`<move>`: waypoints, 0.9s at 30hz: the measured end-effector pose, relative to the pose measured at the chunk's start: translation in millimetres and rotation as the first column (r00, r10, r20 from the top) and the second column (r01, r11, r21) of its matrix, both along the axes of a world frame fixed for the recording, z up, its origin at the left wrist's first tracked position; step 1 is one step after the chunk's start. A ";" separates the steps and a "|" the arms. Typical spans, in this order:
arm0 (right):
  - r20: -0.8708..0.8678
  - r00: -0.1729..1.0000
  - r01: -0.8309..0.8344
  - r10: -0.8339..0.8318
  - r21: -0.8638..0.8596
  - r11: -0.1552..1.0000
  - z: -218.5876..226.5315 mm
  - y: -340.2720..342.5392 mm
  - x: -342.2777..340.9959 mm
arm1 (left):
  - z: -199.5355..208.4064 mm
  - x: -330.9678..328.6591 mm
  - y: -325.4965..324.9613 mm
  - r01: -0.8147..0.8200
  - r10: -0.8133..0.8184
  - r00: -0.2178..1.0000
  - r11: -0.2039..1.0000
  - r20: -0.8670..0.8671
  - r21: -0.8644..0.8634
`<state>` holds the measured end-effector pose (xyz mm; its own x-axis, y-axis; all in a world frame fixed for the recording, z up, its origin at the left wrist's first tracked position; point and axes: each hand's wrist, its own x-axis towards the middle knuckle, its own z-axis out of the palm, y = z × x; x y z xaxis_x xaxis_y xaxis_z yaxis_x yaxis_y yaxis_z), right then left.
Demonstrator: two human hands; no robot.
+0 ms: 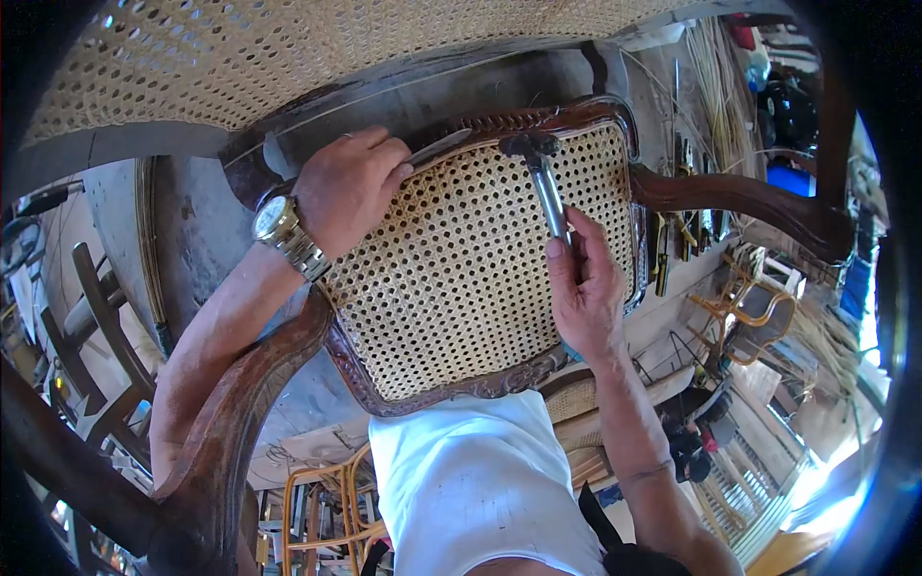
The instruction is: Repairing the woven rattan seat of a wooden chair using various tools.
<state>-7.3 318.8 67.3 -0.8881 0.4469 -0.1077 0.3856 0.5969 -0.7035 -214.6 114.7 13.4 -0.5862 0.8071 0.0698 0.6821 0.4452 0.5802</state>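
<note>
Right hand (588, 288) grips hammer (547, 192), head by far edge of carved frame (591, 115); left hand (353, 187) curled at far-left edge, can't tell if gripping; cane panel (461, 278) fills gap between.

The left hand (353, 190) hides part of the frame (581, 117), the right hand (590, 293) part of the hammer (548, 197).

White glare (831, 499) at lower right
</note>
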 end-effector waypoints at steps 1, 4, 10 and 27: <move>0.003 1.000 -0.002 0.002 0.000 1.000 -0.2 -0.3 -0.8 | -2.1 0.6 0.6 -0.003 0.003 1.000 1.000 0.001 0.000; -0.050 0.999 -0.017 0.017 -0.003 1.000 -7.9 0.5 0.3 | -2.2 0.6 1.2 0.022 -0.020 0.999 0.999 -0.050 0.041; -0.050 0.998 -0.036 0.037 0.011 0.999 -15.3 0.8 1.8 | -5.0 0.1 1.1 0.039 -0.035 0.997 0.998 -0.073 0.054; -0.050 0.996 -0.073 0.076 0.062 0.995 -10.2 -3.3 -16.2 | -4.6 2.5 0.5 0.065 -0.062 0.995 0.997 -0.084 0.032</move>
<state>-23.5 315.5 57.0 -0.9229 0.3833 -0.0355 0.3021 0.6642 -0.6838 -212.2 115.2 8.8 -0.5251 0.8387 0.1447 0.7545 0.3801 0.5351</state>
